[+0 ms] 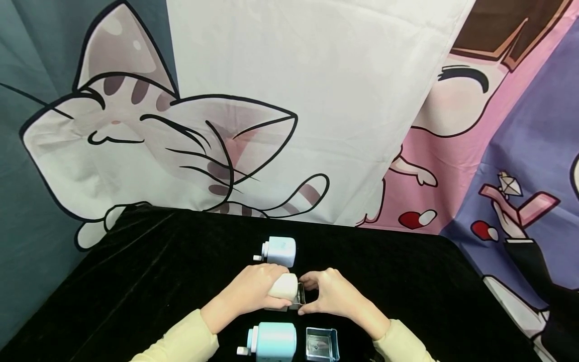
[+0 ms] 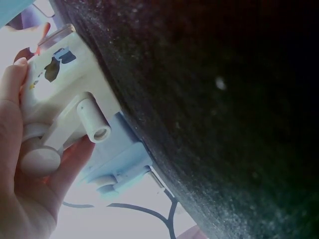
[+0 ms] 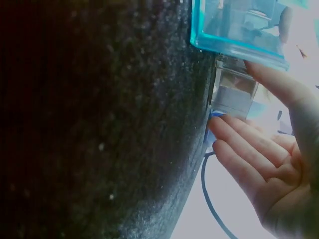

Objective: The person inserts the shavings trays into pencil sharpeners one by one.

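My left hand (image 1: 255, 290) grips a white hand-crank pencil sharpener (image 1: 284, 287), fingers over its far side and thumb on the near side. Its crank handle (image 2: 92, 119) points away from the right hand, and a small dark printed picture shows on its body in the left wrist view. At the sharpener's right end sits a clear shavings drawer (image 3: 234, 92), partly sticking out. Thumb and fingertips of my right hand (image 1: 336, 294) pinch this drawer from its near and far sides, the palm standing off to the right.
Behind the hands stands a light blue crank sharpener (image 1: 281, 251). In front is a teal one (image 1: 276, 341), with a clear bluish drawer (image 1: 335, 344) to its right. Black cloth (image 1: 407, 281) covers the table, and a cartoon-printed curtain (image 1: 316, 65) hangs behind.
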A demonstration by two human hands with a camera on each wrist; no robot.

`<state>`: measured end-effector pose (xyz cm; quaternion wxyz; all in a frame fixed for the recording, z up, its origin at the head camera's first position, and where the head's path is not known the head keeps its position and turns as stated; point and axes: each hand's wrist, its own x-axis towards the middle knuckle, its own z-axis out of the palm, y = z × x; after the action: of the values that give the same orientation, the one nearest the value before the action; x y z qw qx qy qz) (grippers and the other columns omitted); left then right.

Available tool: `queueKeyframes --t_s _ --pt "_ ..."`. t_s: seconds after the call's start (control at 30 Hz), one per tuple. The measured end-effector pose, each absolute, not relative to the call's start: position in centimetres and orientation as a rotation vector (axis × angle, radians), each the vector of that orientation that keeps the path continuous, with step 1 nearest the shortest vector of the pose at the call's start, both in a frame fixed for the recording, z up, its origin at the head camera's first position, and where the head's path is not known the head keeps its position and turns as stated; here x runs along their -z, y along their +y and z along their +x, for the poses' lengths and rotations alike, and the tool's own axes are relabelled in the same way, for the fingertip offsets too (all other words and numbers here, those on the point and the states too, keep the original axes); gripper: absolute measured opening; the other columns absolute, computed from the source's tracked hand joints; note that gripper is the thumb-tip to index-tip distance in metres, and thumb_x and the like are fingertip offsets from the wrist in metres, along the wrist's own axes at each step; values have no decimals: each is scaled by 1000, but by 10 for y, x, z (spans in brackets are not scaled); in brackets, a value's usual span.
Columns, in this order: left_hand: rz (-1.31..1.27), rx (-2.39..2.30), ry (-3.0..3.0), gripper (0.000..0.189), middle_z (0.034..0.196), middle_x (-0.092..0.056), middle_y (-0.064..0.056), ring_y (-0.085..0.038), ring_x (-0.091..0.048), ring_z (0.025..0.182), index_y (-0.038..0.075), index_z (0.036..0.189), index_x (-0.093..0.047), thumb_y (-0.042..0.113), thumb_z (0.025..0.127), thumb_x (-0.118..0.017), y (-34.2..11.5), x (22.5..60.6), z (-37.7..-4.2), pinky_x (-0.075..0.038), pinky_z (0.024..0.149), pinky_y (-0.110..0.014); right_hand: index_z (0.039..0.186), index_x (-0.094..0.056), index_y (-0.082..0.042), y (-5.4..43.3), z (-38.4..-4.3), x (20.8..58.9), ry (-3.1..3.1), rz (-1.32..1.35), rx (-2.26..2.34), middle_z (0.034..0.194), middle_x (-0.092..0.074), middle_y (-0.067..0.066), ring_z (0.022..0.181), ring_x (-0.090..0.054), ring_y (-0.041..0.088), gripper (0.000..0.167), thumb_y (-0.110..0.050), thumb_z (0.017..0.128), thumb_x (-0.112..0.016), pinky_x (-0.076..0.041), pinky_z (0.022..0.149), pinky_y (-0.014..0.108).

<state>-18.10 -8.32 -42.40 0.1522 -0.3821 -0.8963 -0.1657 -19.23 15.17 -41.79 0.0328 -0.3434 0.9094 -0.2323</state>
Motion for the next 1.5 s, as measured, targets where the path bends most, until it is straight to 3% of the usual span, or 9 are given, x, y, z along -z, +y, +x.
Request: queueKeyframes --t_s 0.67,1.5 --pt "-1121 547 -2604 45 90 -65 5 -6 -56 75 13 105 -63 47 77 -75 -82 421 -181 -49 65 -22 99 -70 -7 143 -194 416 2802 -1093 694 88 -75 0 81 -68 2 47 -37 66 -86 -54 72 18" --pt "-1121 592 -2579 41 85 -63 6 -5 -54 71 14 100 -62 41 74 -78 -81 424 -181 -48 63 -22 93 -70 -11 133 -198 419 2821 -1133 654 83 -75 -6 78 -67 -2 45 -39 62 -87 -51 69 12"
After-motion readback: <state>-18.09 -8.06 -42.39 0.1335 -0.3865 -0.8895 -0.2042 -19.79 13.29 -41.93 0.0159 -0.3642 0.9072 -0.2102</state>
